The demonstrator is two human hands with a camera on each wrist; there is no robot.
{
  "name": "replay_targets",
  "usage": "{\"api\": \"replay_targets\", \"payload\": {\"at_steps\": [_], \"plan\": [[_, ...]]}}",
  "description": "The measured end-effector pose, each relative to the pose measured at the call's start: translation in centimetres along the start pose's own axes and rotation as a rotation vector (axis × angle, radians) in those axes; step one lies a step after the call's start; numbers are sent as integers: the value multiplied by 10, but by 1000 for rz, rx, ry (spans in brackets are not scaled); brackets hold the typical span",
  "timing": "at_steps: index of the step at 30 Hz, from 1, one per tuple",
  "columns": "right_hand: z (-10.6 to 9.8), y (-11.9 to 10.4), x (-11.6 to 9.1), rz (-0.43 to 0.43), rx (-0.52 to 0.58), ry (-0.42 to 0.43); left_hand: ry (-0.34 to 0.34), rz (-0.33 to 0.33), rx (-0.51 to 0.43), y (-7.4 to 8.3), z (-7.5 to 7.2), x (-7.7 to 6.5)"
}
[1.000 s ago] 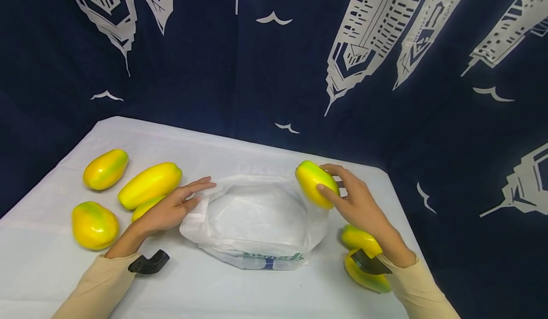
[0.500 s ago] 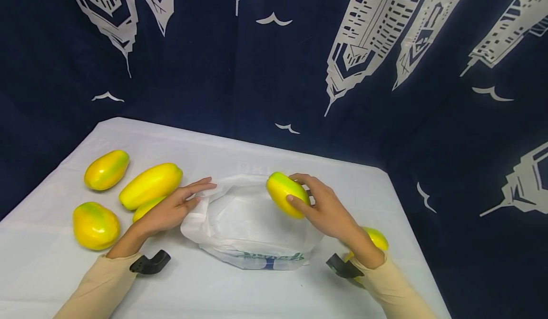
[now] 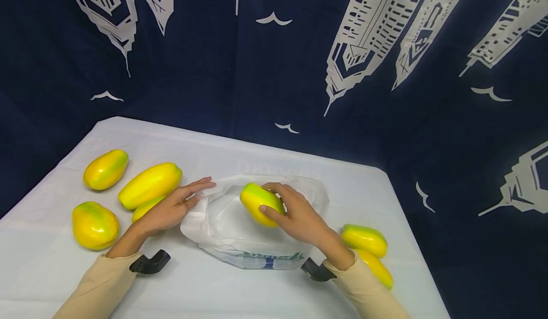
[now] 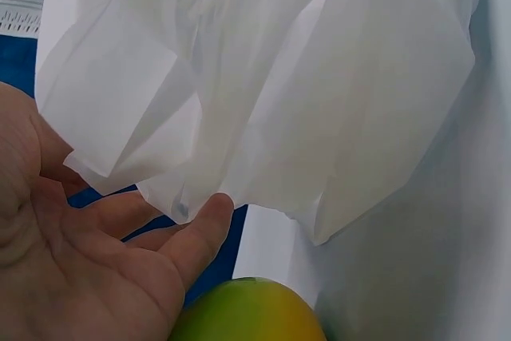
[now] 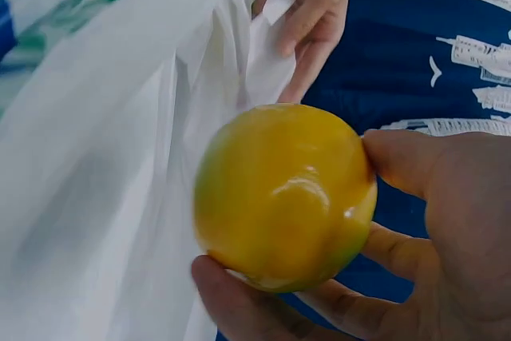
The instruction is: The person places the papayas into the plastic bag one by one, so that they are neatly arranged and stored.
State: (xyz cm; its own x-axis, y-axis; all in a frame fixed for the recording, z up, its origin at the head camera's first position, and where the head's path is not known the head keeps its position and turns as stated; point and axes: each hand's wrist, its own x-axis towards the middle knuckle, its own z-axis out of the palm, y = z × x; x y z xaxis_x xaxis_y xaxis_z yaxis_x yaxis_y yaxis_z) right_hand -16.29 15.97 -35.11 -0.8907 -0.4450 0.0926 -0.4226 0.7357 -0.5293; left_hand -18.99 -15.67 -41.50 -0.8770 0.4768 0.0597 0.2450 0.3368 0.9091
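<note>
My right hand (image 3: 295, 214) grips a yellow-green papaya (image 3: 261, 204) over the mouth of a white plastic bag (image 3: 274, 257). In the right wrist view, thumb and fingers surround the papaya (image 5: 287, 197), with the bag (image 5: 120, 197) beside it. At the bag's left edge, my left hand (image 3: 171, 209) holds the rim. Its long fingers are fairly straight in the head view. The left wrist view has the bag's edge (image 4: 184, 205) between the thumb and the fingers of the left hand (image 4: 104, 253), the fingers partly hidden behind the plastic.
Several papayas lie left of the bag, among them a long one (image 3: 150, 185) and a rounder one (image 3: 95, 225); one is partly hidden by the left hand. Two more papayas (image 3: 364, 240) lie by the right forearm. A white cloth (image 3: 214, 290) covers the table; a dark printed curtain (image 3: 205, 71) hangs behind.
My right hand has carried the papaya leftward and slightly down, from the bag's right edge to over its mouth. The two papayas at right show more now. The left hand stays put.
</note>
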Motion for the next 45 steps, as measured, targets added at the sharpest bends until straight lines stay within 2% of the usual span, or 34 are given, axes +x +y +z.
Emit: {"api": "replay_targets", "payload": {"at_steps": [9, 19, 28, 45], "plan": [[29, -15, 11, -21, -10, -143, -1, -18, 6, -4, 1, -1], [50, -13, 21, -6, -38, -236, -1, -14, 12, -5, -1, -1], [57, -11, 24, 13, -49, -259, -6, 14, -5, -4, 1, 4], [64, -16, 25, -12, -60, -281, -3, -9, 1, -1, 1, 3]]}}
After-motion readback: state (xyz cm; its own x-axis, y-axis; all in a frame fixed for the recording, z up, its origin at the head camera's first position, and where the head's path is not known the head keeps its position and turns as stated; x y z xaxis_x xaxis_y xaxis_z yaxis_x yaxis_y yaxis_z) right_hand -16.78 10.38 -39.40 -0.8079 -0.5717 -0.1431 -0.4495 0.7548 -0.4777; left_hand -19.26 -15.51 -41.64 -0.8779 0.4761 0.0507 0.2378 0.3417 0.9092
